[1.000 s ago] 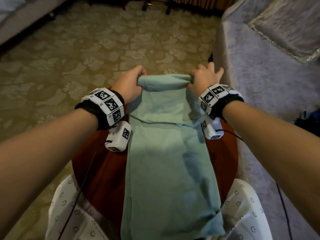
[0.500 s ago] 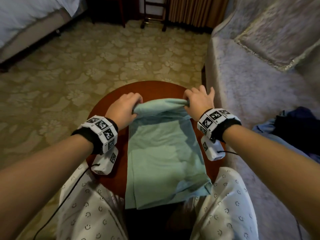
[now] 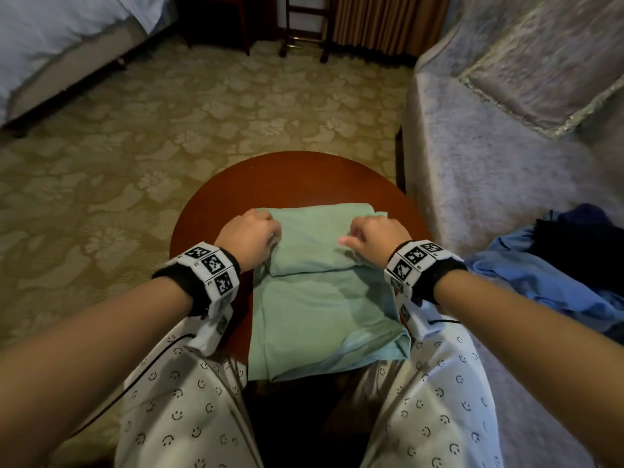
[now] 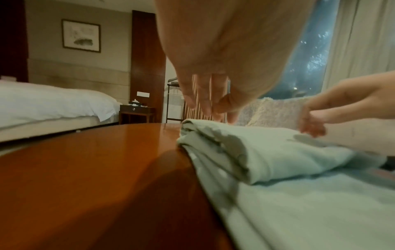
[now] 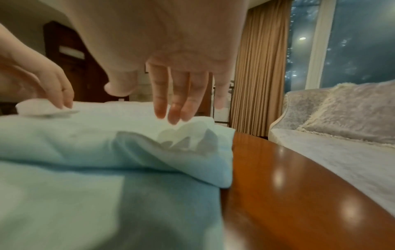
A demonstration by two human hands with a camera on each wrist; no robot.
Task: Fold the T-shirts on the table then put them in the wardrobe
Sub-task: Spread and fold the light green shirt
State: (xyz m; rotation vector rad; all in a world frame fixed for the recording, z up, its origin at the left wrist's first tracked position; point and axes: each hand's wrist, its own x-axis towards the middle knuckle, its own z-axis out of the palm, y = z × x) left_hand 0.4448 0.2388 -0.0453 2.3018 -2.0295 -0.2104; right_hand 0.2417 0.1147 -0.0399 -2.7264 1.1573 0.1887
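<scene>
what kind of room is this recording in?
Probably a hotel room. A bed with white linen stands beside a wood-panelled wall, floor-length curtains hang by a large window, and the patterned carpet runs under a round wooden table.

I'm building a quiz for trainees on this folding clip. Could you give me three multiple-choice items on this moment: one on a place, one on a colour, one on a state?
1. Where does the T-shirt lie?
A. on the round wooden table
B. on the bed
C. on the carpet

2. What colour is the T-shirt being folded?
A. white
B. pale green
C. red

3. What state is the T-shirt in?
A. spread flat, unfolded
B. hanging from both hands in the air
C. far end folded over toward the person, near part flat

Key:
1 A: the pale green T-shirt lies on the round wooden table, between the left hand and the right hand.
2 B: the cloth is pale green in all three views.
3 C: a thick folded layer lies across the far part, with both hands' fingers over it, and the near part lies flat.
</scene>
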